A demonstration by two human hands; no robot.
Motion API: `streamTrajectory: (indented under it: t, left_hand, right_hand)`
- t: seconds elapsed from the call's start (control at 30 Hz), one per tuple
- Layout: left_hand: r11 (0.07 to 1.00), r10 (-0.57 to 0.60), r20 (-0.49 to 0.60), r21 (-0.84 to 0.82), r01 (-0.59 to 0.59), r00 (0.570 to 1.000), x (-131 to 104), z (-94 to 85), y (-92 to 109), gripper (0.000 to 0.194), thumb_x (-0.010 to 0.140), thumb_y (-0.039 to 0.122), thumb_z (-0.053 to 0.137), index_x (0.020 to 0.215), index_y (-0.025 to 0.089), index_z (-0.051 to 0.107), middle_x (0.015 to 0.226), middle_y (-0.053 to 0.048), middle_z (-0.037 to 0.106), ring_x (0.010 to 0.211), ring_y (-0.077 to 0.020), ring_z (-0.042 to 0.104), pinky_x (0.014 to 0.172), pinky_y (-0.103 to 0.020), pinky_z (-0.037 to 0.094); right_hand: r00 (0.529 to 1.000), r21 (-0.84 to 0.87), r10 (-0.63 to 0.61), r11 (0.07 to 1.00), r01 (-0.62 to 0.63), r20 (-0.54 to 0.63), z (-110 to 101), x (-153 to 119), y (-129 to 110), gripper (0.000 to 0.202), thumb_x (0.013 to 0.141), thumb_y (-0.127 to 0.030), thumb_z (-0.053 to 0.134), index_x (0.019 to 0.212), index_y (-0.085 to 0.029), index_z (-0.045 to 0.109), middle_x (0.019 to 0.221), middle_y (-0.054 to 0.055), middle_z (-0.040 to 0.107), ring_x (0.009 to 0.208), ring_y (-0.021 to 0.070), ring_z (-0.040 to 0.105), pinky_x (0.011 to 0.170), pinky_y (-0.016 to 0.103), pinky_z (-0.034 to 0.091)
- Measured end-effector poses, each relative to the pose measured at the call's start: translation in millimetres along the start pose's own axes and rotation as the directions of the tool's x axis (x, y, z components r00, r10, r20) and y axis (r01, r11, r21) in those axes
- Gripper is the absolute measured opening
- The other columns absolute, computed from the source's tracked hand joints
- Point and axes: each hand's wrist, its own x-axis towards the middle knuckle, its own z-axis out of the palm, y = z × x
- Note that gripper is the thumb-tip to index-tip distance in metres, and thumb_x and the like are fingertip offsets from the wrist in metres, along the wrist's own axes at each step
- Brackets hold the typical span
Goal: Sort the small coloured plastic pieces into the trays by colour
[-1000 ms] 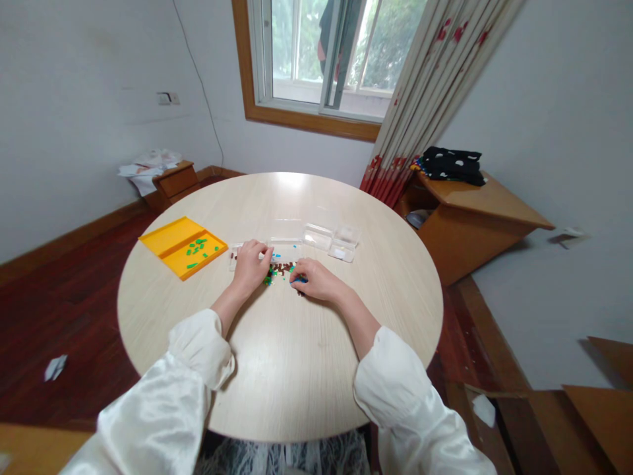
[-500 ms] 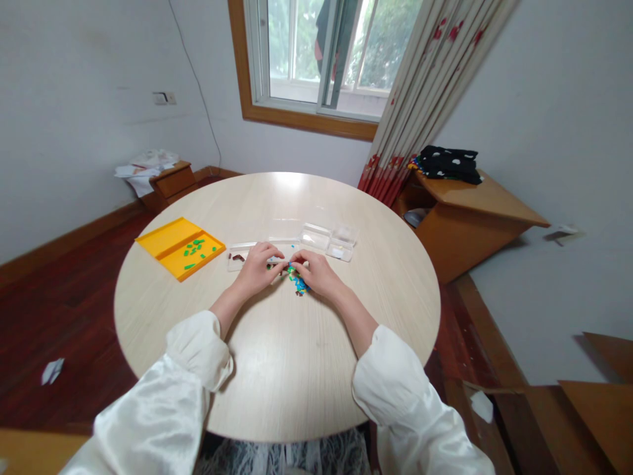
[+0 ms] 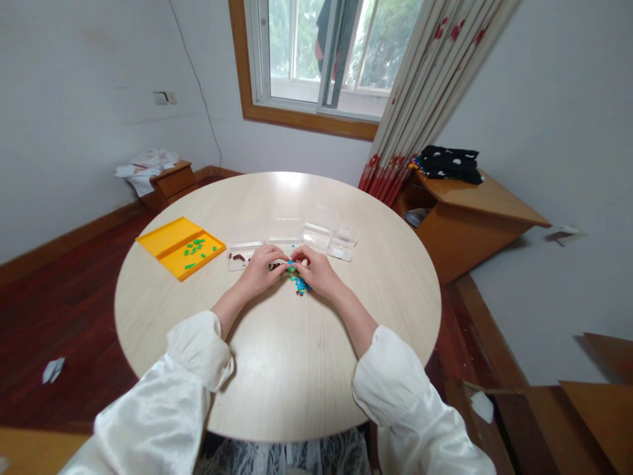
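Near the middle of the bench (image 3: 281,369), close together with fingertips almost meeting: left hand (image 3: 264,269) and right hand (image 3: 319,272). Between the fingertips, a small blue piece (image 3: 291,263), pinched by thumb and forefinger of the right hand, as far as visible. For the fingers of the left hand, bent with the thumb just beside the same piece, cannot tell if gripping it or only touching. Just below the right hand's fingers, a cluster (image 3: 301,285) of blue, green, yellow and brown bits; too small to tell if joined or loose. Beside the left hand, partly covered by it, a clear tray (image 3: 234,267) with brown pieces (image 3: 239,257) inside. Farther left, an open yellow case (image 3: 165,235), with green pieces (image 3: 196,243) lying in its right half. Just beyond the right hand, clear boxes (image 3: 316,236).
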Motion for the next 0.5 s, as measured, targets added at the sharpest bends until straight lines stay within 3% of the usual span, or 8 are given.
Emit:
streamTrajectory:
  t: [0.2, 0.5]
  left_hand:
    - [0.996, -0.053, -0.085, 0.061, 0.058, 0.995, 0, -0.8, -6, 0.008, 0.08, 0.024, 0.058, 0.078, 0.02, 0.065, 0.082, -0.004, 0.061, 0.084, -0.0203, 0.054, 0.079, -0.036, 0.041]
    - [0.982, -0.108, -0.225, 0.131, 0.14, 0.968, 0, -1.0, -16, 0.008, 0.079, 0.022, 0.06, 0.073, 0.019, 0.063, 0.078, -0.004, 0.061, 0.081, -0.02, 0.053, 0.077, -0.034, 0.041]
  right_hand:
    - [1.0, -0.084, 0.03, 0.996, -0.029, 0.002, -2, 0, 4, 0.014, 0.078, -0.009, 0.05, 0.084, -0.017, 0.06, 0.081, 0.001, 0.062, 0.076, 0.0123, 0.056, 0.073, 0.025, 0.042]
    - [0.975, -0.289, -0.002, 0.955, 0.068, 0.222, -5, -4, -4, 0.003, 0.072, -0.014, 0.065, 0.07, -0.015, 0.064, 0.071, 0.001, 0.058, 0.069, 0.0116, 0.05, 0.069, 0.024, 0.037]
